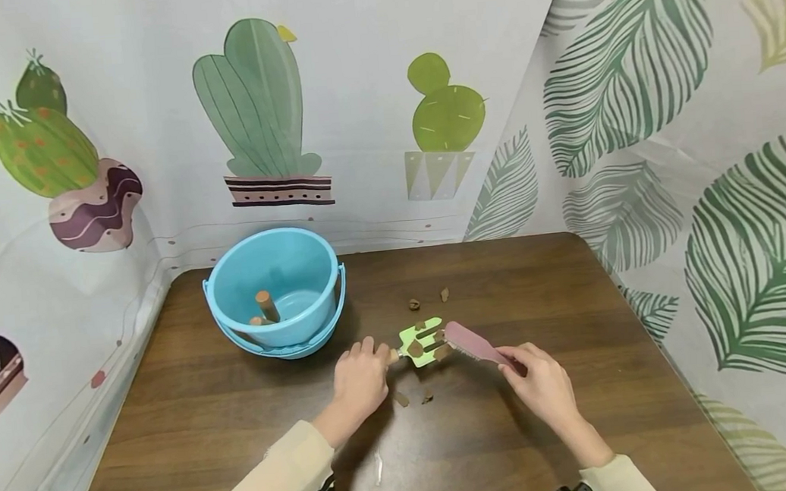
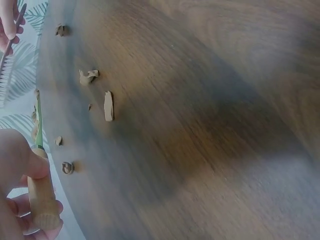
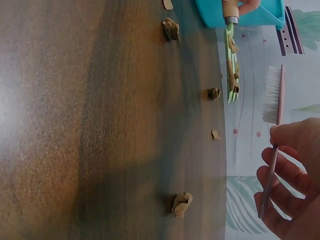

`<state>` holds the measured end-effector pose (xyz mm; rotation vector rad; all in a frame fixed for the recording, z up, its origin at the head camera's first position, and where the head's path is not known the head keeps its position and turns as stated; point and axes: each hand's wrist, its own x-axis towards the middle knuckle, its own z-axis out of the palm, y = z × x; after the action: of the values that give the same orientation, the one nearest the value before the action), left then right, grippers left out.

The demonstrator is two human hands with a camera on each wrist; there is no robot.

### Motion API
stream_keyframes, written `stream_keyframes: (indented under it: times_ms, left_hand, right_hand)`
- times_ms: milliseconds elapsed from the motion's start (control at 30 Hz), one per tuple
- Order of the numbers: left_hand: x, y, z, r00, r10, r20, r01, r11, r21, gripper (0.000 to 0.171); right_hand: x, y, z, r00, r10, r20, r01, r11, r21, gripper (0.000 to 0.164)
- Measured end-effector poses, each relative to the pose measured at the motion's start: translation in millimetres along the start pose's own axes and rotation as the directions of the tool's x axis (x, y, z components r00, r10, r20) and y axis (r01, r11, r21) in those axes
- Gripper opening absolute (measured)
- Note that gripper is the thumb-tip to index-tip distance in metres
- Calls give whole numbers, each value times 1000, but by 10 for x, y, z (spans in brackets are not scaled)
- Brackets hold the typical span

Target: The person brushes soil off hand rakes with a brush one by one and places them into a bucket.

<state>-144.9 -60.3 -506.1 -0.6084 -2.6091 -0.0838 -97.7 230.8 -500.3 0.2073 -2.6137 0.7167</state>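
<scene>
My left hand (image 1: pixel 361 377) grips the wooden handle (image 2: pixel 42 192) of a light green garden hand fork (image 1: pixel 433 323), held level with its tines to the right. Several brown dried scraps (image 1: pixel 415 348) lie across the tines. In my right hand (image 1: pixel 545 388) is a pink brush (image 1: pixel 471 340), pinched by its handle between thumb and fingers. Its pale bristles (image 3: pixel 271 95) face the fork, and the brush head is close beside the tine ends in the head view. More dried scraps lie on the table, among them a curled one (image 3: pixel 181 204) and a flat strip (image 2: pixel 109 106).
A light blue bucket (image 1: pixel 292 331) stands at the back left of the brown wooden table (image 1: pixel 574 294), its handle lowered at the front. Inside it, wooden handle ends (image 1: pixel 267 306) stick up. A printed cloth (image 1: pixel 370 110) hangs behind the table.
</scene>
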Motion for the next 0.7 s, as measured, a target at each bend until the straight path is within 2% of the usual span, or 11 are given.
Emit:
stream_keyframes:
  times_ms: [167, 700]
  left_hand:
    - [-51, -62, -40, 1000, 3, -5, -3, 1000, -3, 23]
    - [-185, -186, -177, 996, 36, -86, -38, 999, -18, 23]
  right_hand:
    - [18, -68, 13, 1000, -21, 8, 21, 1000, 11, 27]
    - [168, -364, 145, 992, -115, 46, 115, 993, 2, 26]
